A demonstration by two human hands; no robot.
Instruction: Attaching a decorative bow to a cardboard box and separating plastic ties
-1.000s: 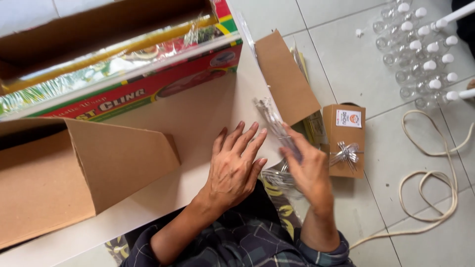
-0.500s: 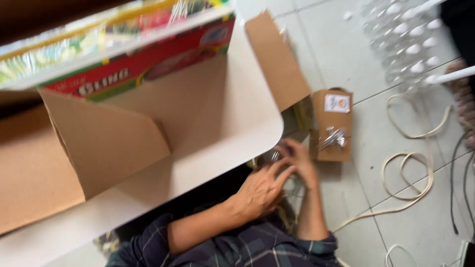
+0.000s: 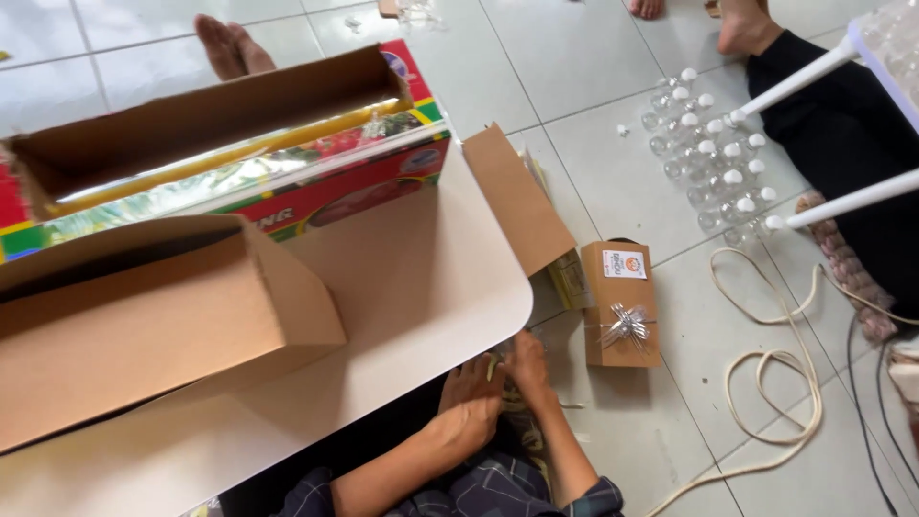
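Bundle, a crumpled yellowish thing too small and shadowed to make out, lies on the person's lap just below the rounded corner of the white board, and the head view shows both hands on it. The left hand lies flat over it with fingers loosely spread, pressing rather than gripping. The right hand sits just beside it, touching the board's edge, with fingers curled down out of sight, so it cannot be told whether they pinch anything. The work in hand looks like gathering or smoothing the bundle against the lap. A fair judgement is that lifting it would call for a proper grip by the right fingers first, and for care not to knock the board. On the board rests an open brown box, and behind that a long red film box with its lid up. A cardboard flap leans at the board's far edge. On the tiled floor to the right stands a small gift box with a silver bow, near the right hand but apart from it. Farther off are clear bottles with white caps, a looped pale cord and white chair legs. Another person's foot shows at the top.
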